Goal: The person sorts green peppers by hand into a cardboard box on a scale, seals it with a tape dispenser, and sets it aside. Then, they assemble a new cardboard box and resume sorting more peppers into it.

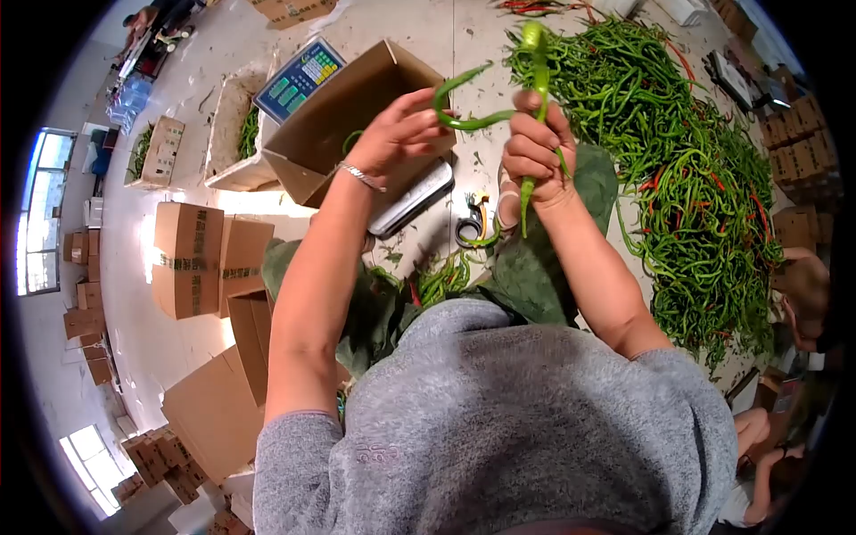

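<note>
Long green peppers (pixel 536 53) stick up and down out of my right hand (pixel 539 147), whose fingers are wrapped round them. A curled green pepper (pixel 481 122) runs from that hand to the fingers of my left hand (pixel 406 132). My left hand is held over the near right side of an open cardboard box (pixel 348 102), its fingers apart and slightly bent; the curled pepper touches its fingertips. A bracelet is on the left wrist. To the right lies a large heap of green peppers (pixel 704 196) with some red ones.
A scale display (pixel 299 78) stands at the box's left, and its platform (pixel 415 198) lies below my left hand. A tape roll (pixel 467 232) is on the floor. Closed cartons (pixel 187 259) stand at left. Another person's arm (pixel 805 285) shows at the right edge.
</note>
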The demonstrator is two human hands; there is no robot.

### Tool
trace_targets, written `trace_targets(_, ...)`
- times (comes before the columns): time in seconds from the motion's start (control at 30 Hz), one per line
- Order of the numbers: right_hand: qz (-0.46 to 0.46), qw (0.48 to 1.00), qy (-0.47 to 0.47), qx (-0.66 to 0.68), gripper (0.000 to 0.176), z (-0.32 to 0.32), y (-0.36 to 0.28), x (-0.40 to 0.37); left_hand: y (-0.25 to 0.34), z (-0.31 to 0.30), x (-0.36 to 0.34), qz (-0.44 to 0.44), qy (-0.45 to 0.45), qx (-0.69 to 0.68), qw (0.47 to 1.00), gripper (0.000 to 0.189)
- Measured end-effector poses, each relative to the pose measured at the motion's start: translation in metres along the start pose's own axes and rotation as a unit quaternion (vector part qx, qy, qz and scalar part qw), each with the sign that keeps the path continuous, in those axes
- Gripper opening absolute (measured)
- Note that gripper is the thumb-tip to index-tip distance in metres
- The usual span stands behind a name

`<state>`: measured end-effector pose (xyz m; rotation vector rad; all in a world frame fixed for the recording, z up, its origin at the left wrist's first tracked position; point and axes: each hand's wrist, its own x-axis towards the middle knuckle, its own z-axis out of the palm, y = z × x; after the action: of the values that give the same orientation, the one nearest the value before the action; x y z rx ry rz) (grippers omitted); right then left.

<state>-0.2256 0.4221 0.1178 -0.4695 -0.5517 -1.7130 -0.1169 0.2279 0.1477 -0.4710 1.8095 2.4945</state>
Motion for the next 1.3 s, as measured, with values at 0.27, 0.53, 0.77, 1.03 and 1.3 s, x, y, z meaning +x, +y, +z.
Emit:
trace_targets(0.27, 0.081, 0.913, 0.113, -0.384, 0.022, 0.037, -0.043, -0.011, 0.006, -0.036, 0.008, 0.109, 0.099, -0.086, 0.985, 0.019)
trace_targets(0.53, -0.068, 0.615, 0.533, -0.577, 0.022, 0.057, -0.177, -0.210, 0.014, -0.178, 0.003, 0.231, 0.397, 0.157, 0.874, 0.020)
trace_targets(0.77, 0.546, 0.112, 0.506, -0.658, 0.017, -0.074, -0.094, -0.341, -0.011, -0.143, -0.035, 0.007, 0.294, 0.388, 0.874, 0.037)
trace_targets(1.03, 0.582, 0.048, 0.471, -0.661, 0.016, -0.183, -0.056, -0.342, -0.058, -0.107, -0.154, -0.017, 0.174, 0.773, 0.609, 0.029)
trace_targets(1.3, 0.555, 0.041, 0.481, -0.678, 0.016, -0.183, -0.051, -0.341, -0.057, -0.112, -0.136, 0.036, 0.292, 0.689, 0.662, 0.027)
